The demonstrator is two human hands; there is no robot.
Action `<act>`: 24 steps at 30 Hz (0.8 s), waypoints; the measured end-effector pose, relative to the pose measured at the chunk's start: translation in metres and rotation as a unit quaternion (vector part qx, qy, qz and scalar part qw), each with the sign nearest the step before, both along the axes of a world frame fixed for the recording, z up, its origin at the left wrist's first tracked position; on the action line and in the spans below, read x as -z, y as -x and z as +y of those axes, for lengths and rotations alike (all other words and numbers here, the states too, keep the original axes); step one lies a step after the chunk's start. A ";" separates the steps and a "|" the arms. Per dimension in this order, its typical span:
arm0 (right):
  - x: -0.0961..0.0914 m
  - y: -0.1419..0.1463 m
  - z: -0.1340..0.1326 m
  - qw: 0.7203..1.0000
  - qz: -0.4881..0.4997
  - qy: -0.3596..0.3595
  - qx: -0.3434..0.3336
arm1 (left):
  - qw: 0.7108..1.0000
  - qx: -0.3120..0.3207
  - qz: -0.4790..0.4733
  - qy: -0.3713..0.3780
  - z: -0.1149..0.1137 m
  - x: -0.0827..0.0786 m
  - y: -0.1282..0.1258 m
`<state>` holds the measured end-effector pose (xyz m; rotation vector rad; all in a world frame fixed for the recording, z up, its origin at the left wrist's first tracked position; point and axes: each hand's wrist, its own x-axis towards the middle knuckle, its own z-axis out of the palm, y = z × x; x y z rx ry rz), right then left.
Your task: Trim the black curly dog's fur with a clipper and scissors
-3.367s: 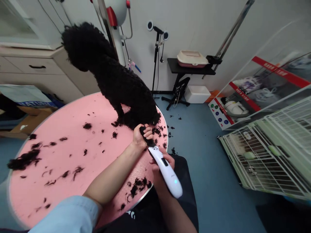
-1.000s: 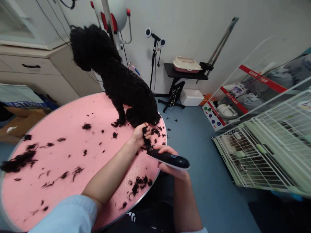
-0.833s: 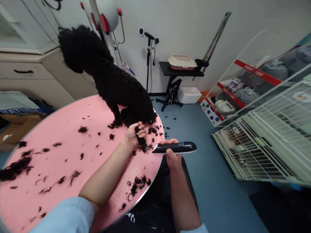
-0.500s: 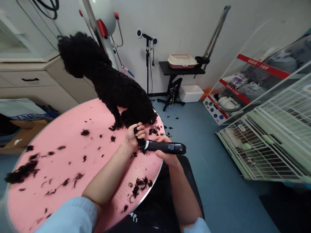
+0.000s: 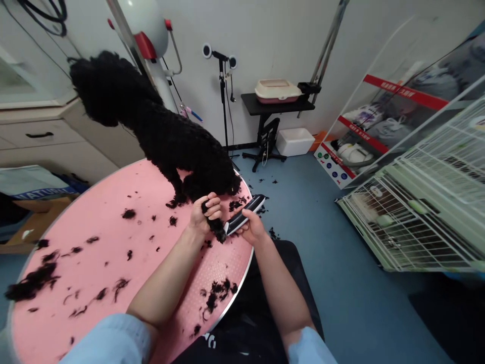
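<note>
Dog (image 5: 182, 141) among hair tufts (image 5: 32, 280) on table (image 5: 98, 212); left hand (image 5: 198, 216) grips leg (image 5: 217, 230), right hand (image 5: 253, 228) clippers (image 5: 254, 203).

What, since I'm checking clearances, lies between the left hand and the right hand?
The dog's leg, then the front of the clipper, in the head view.

The dog (image 5: 182, 141) sits on the table (image 5: 94, 212).

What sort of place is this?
Probably a pet-grooming room: a black dog sits on a rounded pink table strewn with tufts of hair, the right hand holds clippers, and a wire cage stands nearby.
</note>
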<state>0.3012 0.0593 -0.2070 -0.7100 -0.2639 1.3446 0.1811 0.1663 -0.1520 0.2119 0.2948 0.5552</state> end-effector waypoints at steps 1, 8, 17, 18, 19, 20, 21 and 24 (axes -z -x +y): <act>0.000 0.001 -0.001 1.000 0.001 0.000 0.004 | 1.000 -0.001 0.004 0.001 0.000 -0.001 0.000; -0.012 0.003 -0.005 0.994 -0.056 -0.006 0.091 | 0.999 -0.006 0.034 0.009 -0.005 -0.005 -0.003; -0.034 0.004 -0.004 0.975 -0.206 0.024 0.085 | 0.997 0.013 0.078 -0.006 -0.006 -0.007 -0.007; -0.037 0.002 -0.004 0.970 -0.225 0.030 0.083 | 0.996 0.015 0.084 -0.011 -0.006 -0.008 -0.008; -0.040 0.001 -0.004 0.966 -0.241 0.037 0.090 | 0.996 0.016 0.089 -0.016 -0.006 -0.008 -0.008; -0.044 0.000 -0.003 0.960 -0.253 0.042 0.108 | 0.995 0.019 0.092 -0.020 -0.006 -0.008 -0.009; -0.047 -0.001 -0.002 0.954 -0.264 0.045 0.133 | 0.995 0.021 0.094 -0.026 -0.006 -0.008 -0.010; -0.057 0.001 0.000 0.930 -0.319 0.045 0.177 | 0.994 0.029 0.101 -0.040 -0.006 -0.006 -0.011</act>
